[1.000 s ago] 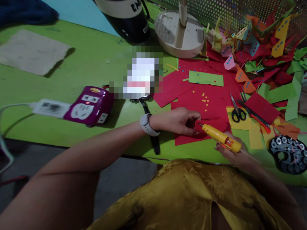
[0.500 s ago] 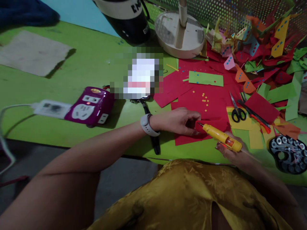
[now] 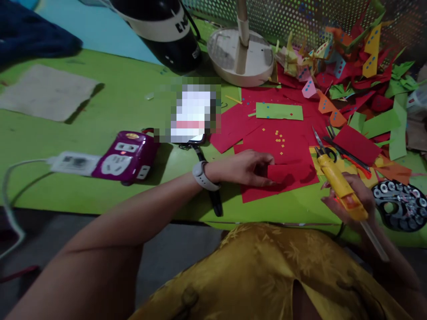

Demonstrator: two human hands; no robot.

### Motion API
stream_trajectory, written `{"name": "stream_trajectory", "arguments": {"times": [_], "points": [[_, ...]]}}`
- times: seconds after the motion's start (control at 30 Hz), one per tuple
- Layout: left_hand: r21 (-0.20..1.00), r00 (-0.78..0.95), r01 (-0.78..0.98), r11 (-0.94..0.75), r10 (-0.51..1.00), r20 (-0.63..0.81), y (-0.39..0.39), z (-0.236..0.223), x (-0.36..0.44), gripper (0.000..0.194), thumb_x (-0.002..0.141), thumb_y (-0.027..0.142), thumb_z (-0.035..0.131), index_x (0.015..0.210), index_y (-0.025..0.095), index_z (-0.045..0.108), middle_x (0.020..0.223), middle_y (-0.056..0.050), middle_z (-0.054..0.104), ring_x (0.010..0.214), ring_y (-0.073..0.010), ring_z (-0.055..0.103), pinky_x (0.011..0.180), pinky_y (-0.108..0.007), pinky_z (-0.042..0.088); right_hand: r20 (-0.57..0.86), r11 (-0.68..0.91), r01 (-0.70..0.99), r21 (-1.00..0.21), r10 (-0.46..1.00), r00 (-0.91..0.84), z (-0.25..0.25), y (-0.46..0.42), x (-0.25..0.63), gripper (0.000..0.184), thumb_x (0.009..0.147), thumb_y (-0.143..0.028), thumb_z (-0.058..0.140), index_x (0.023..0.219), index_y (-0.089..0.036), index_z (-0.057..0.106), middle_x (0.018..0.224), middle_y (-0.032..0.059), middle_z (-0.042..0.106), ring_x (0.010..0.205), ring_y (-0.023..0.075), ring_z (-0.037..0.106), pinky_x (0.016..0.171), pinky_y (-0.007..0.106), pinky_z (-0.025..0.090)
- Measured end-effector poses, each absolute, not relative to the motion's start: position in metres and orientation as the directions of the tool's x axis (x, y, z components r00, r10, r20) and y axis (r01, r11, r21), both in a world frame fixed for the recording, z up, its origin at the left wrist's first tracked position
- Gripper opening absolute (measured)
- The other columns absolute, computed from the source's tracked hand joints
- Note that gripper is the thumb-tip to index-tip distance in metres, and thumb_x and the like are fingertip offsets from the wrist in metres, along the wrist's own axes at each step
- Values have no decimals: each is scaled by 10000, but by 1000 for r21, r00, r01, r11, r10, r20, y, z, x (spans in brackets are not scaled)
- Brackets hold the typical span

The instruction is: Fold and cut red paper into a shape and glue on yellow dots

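Note:
My left hand (image 3: 251, 168), with a pale band at its wrist, pinches the left end of a folded red paper strip (image 3: 292, 171) over red sheets. In my right hand (image 3: 358, 198) is a yellow hot glue gun (image 3: 340, 182), a glue stick poking out of its back. Its nozzle points up and left, over the black-handled scissors (image 3: 316, 138), which it partly covers. Small yellow paper squares (image 3: 279, 140) lie scattered on the red paper beyond the strip. A green paper strip (image 3: 279, 111) with a few coloured dots lies farther back.
Folded paper pieces (image 3: 333, 71) pile up at the back right by a perforated basket (image 3: 280, 20). A lamp base (image 3: 240, 66), a dark tumbler (image 3: 176, 40), a phone (image 3: 193, 111) and a purple power socket (image 3: 128, 155) stand around. A black palette (image 3: 400, 204) lies far right.
My right hand has carried the glue gun right, away from the red strip, to near the scissors. My left hand keeps its hold on the strip. The view has shifted slightly.

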State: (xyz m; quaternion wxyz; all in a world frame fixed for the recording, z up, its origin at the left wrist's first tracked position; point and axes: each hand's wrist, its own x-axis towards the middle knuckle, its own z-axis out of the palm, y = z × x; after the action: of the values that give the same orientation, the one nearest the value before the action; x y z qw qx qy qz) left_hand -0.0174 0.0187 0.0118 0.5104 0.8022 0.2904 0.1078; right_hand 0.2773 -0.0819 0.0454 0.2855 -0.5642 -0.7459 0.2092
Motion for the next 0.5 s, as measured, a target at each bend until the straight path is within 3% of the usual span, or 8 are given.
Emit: {"name": "stream_trajectory", "arguments": {"times": [0.13, 0.27, 0.5], "points": [[865, 801, 382, -326, 583, -134, 19, 12, -17, 322, 828, 481, 646, 831, 183, 527, 637, 27, 595, 537, -106, 517, 506, -221, 350, 184, 268, 862, -430, 961, -207, 51, -89, 301, 309, 757, -376, 772, 913, -245, 540, 774, 17, 612, 647, 187, 600, 616, 306, 482], [828, 809, 399, -395, 577, -114, 19, 11, -18, 367, 836, 532, 643, 796, 190, 515, 628, 31, 553, 535, -105, 488, 494, -222, 351, 122, -27, 950, -312, 990, 69, 42, -114, 337, 265, 751, -334, 744, 920, -235, 566, 862, 76, 665, 751, 232, 646, 674, 334, 495], [806, 801, 444, -391, 577, -160, 20, 3, -23, 313, 847, 501, 646, 867, 202, 554, 660, 17, 586, 522, -116, 511, 455, -221, 357, 127, -426, 898, -108, 890, 438, 37, -147, 374, 262, 740, -273, 701, 972, -216, 593, 1003, 146, 689, 907, 277, 637, 783, 378, 477]]}}
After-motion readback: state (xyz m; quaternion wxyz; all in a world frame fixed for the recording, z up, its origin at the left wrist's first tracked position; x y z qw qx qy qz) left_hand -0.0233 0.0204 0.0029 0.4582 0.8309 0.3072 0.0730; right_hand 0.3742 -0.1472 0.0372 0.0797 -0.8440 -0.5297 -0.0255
